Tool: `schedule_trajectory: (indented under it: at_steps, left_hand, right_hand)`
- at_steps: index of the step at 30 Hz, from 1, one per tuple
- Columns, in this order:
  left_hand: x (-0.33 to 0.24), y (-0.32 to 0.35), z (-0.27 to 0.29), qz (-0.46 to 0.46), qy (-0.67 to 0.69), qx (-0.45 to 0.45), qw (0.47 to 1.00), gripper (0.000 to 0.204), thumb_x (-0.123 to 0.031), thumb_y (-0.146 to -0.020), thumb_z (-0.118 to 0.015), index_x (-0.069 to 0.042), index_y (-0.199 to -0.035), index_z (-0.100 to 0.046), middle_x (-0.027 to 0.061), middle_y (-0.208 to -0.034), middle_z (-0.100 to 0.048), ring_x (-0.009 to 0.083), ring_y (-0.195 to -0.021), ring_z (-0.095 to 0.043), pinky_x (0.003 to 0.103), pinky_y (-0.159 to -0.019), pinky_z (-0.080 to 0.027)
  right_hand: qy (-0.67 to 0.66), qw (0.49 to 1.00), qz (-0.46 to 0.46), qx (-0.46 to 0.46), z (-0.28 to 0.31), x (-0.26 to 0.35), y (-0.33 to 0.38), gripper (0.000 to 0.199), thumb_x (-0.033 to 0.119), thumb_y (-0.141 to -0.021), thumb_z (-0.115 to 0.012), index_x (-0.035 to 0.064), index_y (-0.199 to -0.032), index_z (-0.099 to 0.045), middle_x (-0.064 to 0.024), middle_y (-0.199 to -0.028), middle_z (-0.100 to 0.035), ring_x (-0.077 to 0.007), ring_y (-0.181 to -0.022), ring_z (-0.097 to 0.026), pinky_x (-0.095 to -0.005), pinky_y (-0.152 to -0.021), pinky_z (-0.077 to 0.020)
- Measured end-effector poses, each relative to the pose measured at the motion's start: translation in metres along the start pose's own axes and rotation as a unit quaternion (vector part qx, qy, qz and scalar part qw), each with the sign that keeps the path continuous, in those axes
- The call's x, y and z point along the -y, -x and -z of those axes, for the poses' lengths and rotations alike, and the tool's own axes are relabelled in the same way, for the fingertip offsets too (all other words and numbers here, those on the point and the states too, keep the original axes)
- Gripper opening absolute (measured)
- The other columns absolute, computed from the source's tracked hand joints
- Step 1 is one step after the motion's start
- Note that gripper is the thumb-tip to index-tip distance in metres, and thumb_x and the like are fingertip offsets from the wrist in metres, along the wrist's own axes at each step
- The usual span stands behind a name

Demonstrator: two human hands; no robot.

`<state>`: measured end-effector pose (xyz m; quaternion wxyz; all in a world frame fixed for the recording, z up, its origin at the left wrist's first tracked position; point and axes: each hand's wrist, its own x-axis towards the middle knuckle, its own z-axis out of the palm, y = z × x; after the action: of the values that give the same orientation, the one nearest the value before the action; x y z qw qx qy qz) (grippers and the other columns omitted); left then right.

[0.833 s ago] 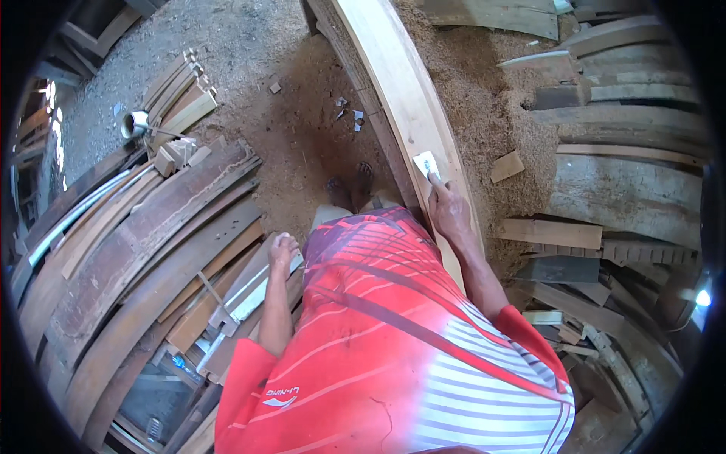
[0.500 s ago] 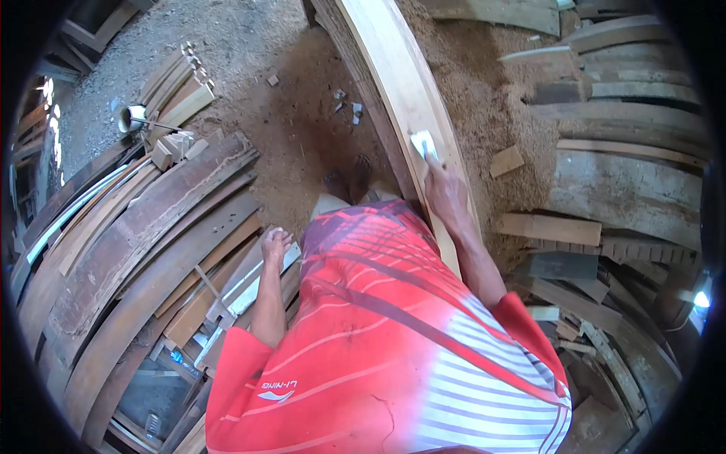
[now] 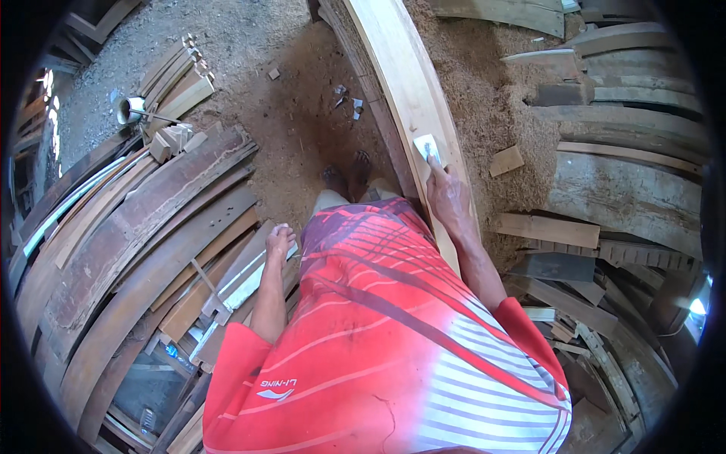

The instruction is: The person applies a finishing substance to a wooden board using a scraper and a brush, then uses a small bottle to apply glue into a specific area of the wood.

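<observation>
My right hand (image 3: 449, 198) is closed on a small white flat piece (image 3: 426, 147) with a greyish smear on its face. The index finger stretches along the piece, which lies against the top of a long pale wooden board (image 3: 399, 64). This board runs away from me on the right of my body. At my left side, my left hand (image 3: 280, 244) hangs with its fingers curled, beside the stacked planks and apart from the board. Whether those fingers hold anything small is hidden.
Piled planks (image 3: 144, 219) fill the left, with a bundle of short sticks (image 3: 178, 83) and a white pipe-like piece (image 3: 130, 110) beyond. More boards (image 3: 628, 189) lie on the right. A loose wood block (image 3: 507, 160) rests on sawdust. Pale scraps (image 3: 357, 108) dot the ground.
My right hand and the white piece have shifted slightly toward me and to the right along the board. More of the piece's smeared face shows now. My left hand has barely moved.
</observation>
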<state>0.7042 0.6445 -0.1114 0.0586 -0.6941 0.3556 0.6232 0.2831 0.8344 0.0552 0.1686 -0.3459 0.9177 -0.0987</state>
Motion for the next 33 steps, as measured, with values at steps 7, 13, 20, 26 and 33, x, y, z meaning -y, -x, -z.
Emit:
schedule_trajectory:
  at_steps: [7, 13, 20, 26, 33]
  left_hand:
    - [-0.013, 0.000, -0.005, 0.007, 0.010, -0.017, 1.000, 0.040, -0.030, -0.098, -0.061, -0.004, -0.128, -0.058, 0.0127, -0.116, -0.067, 0.0231, -0.102, -0.068, 0.034, -0.083, -0.056]
    - [-0.015, -0.002, -0.004, -0.007, -0.016, 0.002, 1.000, 0.041, -0.031, -0.101, -0.057, -0.006, -0.133, -0.055, 0.0127, -0.119, -0.067, 0.0238, -0.102, -0.067, 0.037, -0.086, -0.055]
    - [-0.003, 0.002, -0.002, -0.043, 0.049, -0.029, 0.997, 0.033, -0.026, -0.100, -0.059, -0.006, -0.126, -0.058, 0.0083, -0.106, -0.069, 0.0182, -0.093, -0.067, 0.031, -0.075, -0.055]
    - [0.024, 0.000, -0.003, 0.006, 0.023, -0.019, 1.000, 0.035, -0.027, -0.097, -0.062, -0.004, -0.123, -0.060, 0.0069, -0.101, -0.067, 0.0156, -0.082, -0.066, 0.030, -0.068, -0.056]
    - [0.016, 0.001, -0.003, 0.019, 0.016, -0.011, 1.000, 0.041, -0.029, -0.099, -0.061, -0.003, -0.130, -0.057, 0.0097, -0.110, -0.068, 0.0189, -0.094, -0.068, 0.031, -0.075, -0.057]
  right_hand:
    - [0.005, 0.999, -0.021, 0.027, -0.004, 0.000, 0.007, 0.040, 0.015, -0.095, -0.058, 0.0159, -0.135, -0.061, -0.0206, -0.090, -0.063, -0.0405, -0.068, -0.067, -0.0516, -0.059, -0.0541]
    - [-0.012, 0.997, 0.025, -0.072, -0.022, 0.009, -0.047, 0.043, 0.015, -0.094, -0.058, 0.0173, -0.137, -0.059, -0.0202, -0.088, -0.062, -0.0402, -0.067, -0.066, -0.0516, -0.059, -0.0541]
    - [-0.007, 1.000, 0.019, -0.017, -0.010, -0.010, -0.003, 0.041, 0.015, -0.095, -0.057, 0.0146, -0.136, -0.059, -0.0243, -0.090, -0.063, -0.0431, -0.068, -0.065, -0.0537, -0.059, -0.0521]
    - [-0.014, 1.000, 0.014, -0.006, 0.002, -0.001, -0.014, 0.038, 0.012, -0.096, -0.057, 0.0145, -0.135, -0.061, -0.0293, -0.082, -0.061, -0.0456, -0.073, -0.064, -0.0539, -0.063, -0.0510]
    - [-0.016, 0.999, 0.030, -0.017, -0.001, 0.005, -0.036, 0.041, 0.014, -0.095, -0.057, 0.0141, -0.136, -0.059, -0.0258, -0.087, -0.063, -0.0450, -0.072, -0.065, -0.0548, -0.061, -0.0519]
